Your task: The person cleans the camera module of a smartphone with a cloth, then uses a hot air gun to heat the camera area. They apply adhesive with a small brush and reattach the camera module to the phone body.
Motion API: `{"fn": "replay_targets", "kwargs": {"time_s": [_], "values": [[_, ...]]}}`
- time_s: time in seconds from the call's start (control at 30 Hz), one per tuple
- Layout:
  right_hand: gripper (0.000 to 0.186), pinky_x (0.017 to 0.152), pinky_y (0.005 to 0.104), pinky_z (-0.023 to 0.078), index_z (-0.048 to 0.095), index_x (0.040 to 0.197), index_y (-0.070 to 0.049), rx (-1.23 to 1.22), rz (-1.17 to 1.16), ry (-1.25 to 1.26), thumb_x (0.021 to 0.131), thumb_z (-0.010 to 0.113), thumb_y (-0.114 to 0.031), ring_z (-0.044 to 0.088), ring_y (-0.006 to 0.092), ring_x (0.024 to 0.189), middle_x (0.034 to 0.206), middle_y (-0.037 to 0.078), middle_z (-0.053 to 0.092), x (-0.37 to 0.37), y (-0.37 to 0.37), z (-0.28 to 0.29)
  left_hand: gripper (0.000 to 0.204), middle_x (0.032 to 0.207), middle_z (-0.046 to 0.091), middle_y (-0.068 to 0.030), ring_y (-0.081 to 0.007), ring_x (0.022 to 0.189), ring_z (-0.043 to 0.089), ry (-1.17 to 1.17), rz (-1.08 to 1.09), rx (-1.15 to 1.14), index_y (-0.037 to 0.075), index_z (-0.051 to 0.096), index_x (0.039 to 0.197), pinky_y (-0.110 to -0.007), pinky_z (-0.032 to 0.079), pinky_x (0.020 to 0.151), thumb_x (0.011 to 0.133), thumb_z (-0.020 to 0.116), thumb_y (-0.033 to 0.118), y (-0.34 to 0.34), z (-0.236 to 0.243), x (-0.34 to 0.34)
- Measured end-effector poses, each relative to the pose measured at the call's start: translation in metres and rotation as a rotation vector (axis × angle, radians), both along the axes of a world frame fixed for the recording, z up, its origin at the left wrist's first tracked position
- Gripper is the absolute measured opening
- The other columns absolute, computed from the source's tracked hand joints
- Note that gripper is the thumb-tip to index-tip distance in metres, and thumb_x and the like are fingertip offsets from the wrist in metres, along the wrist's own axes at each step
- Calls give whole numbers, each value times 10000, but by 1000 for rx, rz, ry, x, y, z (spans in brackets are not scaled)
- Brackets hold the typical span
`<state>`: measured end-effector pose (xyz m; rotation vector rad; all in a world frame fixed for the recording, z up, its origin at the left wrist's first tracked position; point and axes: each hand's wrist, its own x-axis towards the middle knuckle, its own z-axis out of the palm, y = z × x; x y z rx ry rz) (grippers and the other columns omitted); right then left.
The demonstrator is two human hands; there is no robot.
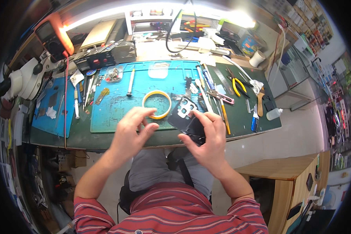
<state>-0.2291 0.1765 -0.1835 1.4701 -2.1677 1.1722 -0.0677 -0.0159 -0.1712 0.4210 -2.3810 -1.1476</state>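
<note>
My left hand [134, 126] hovers at the near left rim of a yellow tape roll [169, 105]. Its thumb and fingers are apart, and nothing shows between them; whether a fingertip touches the roll I cannot tell. My right hand [210, 134] grips a dark, flat phone part [195, 126] between thumb and fingers, over the mat's front edge. Beside its fingertips lies a black phone back panel [177, 117] with a pale camera section and round openings. My fingers partly cover where these two pieces meet, so I cannot tell whether they are joined.
A blue work mat [109, 109] covers the bench middle. Right of it lie yellow-handled pliers [238, 86], pink-handled pliers [224, 97], a brush [260, 102] and a small white bottle [275, 114]. A screwdriver [131, 82] and a clear parts box [114, 74] lie farther back.
</note>
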Motion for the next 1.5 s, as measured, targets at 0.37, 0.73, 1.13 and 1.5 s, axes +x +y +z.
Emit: {"fn": "replay_targets", "kwargs": {"time_s": [0.37, 0.73, 1.13, 1.5], "values": [[764, 932, 450, 508, 539, 1397, 6, 28, 159, -212, 758, 891, -222, 583, 348, 1123, 1269, 165, 538, 54, -33, -10, 384, 1336, 600, -83, -156, 1156, 635, 132, 22, 1165, 42, 456, 1429, -331, 553, 961, 1073, 555, 144, 29, -8, -2], [245, 859, 406, 542, 691, 1096, -53, 120, 327, -51, 855, 731, -39, 652, 319, 1054, 1165, 127, 645, -18, -70, -13, 437, 1232, 698, -102, -137, 1102, 665, -160, 73, 682, -51, 527, 1392, -291, 541, 970, 983, 663, 22, -56, 14, 51], [147, 820, 410, 562, 692, 1005, -24, 60, 363, -165, 864, 728, -5, 683, 289, 913, 1190, 156, 624, -13, -86, -28, 304, 1089, 725, -150, -252, 986, 689, -324, -233, -6, 41, 678, 1265, -356, 533, 881, 966, 626, 35, -80, 22, 4], [190, 834, 398, 560, 697, 1045, -7, 48, 303, -94, 858, 731, 6, 678, 276, 896, 1206, 169, 620, -11, -84, -31, 338, 1093, 672, -77, -185, 979, 643, -337, -194, -15, 64, 694, 1235, -327, 525, 873, 905, 756, 94, -74, 15, 4]]}}
